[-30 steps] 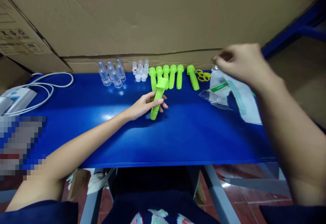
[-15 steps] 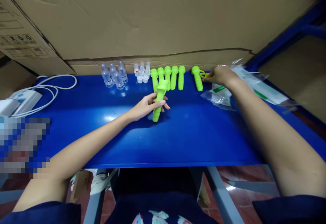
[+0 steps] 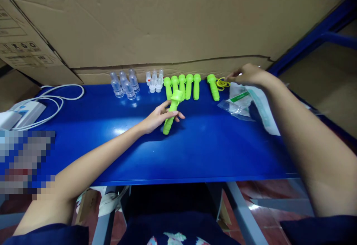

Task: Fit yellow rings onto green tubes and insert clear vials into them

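Note:
My left hand [image 3: 161, 118] is closed round a lime-green flashlight-shaped tube [image 3: 170, 116], holding it tilted above the table with its wide ridged head up. Behind it, several similar green tubes [image 3: 189, 87] stand in a row against the cardboard. One more green tube [image 3: 213, 87] stands apart to the right, beside a small heap of yellow loops [image 3: 223, 84]. My right hand [image 3: 247, 74] is just right of these loops, over the clear plastic bags [image 3: 237, 107]. Its fingers are partly hidden and blurred, so whether it holds anything cannot be made out.
Several clear plastic bottle-shaped pieces [image 3: 128, 89] and smaller clear pieces with white bases [image 3: 152, 86] stand at the back left. White cable [image 3: 60, 98] and a white power strip [image 3: 28, 113] lie at the far left of the blue table [image 3: 195, 148]. A cardboard wall [image 3: 167, 25] rises behind.
My right hand has moved up and right, away from the yellow loops, which now lie on the table. The bags under that arm have shifted. The left hand still holds the tube, tilted slightly more.

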The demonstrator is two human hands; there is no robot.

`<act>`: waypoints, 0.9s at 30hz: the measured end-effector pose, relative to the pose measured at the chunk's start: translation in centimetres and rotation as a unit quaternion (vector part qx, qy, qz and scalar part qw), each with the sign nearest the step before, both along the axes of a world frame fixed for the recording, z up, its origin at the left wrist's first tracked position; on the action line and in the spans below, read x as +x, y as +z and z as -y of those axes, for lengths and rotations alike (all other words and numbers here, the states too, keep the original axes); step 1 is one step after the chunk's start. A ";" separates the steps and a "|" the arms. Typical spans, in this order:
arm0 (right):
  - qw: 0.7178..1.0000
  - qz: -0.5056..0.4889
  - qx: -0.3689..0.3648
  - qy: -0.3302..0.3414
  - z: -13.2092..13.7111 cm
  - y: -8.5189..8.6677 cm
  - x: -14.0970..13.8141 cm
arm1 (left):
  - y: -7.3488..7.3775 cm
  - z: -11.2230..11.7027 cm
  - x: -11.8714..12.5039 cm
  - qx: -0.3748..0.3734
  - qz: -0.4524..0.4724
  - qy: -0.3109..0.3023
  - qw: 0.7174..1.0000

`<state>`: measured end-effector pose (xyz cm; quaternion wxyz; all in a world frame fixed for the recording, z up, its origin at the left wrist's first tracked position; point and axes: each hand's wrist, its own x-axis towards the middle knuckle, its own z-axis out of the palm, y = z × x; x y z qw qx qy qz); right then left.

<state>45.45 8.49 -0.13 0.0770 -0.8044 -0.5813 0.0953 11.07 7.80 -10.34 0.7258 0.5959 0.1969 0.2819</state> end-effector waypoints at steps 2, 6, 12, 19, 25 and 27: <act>1.000 -0.023 0.008 0.015 0.9 0.9 -0.9 | 0.0 0.0 0.0 0.001 -0.001 0.004 1.000; 0.991 -0.115 0.049 0.049 2.4 1.8 -3.0 | 0.2 0.1 0.1 -0.007 0.002 0.014 1.000; 0.962 -0.184 0.104 0.171 1.9 0.8 -8.1 | 0.2 0.2 0.2 -0.011 0.008 0.033 0.999; 0.909 -0.158 0.169 0.347 1.4 -1.0 -12.6 | 0.2 0.4 0.2 -0.016 0.012 0.028 0.999; 0.900 -0.101 0.190 0.380 1.8 -1.3 -12.2 | 0.0 0.3 0.1 0.016 0.034 0.030 0.999; 0.898 -0.085 0.191 0.387 1.7 -1.5 -12.0 | 0.1 0.3 0.1 0.025 0.033 0.032 0.999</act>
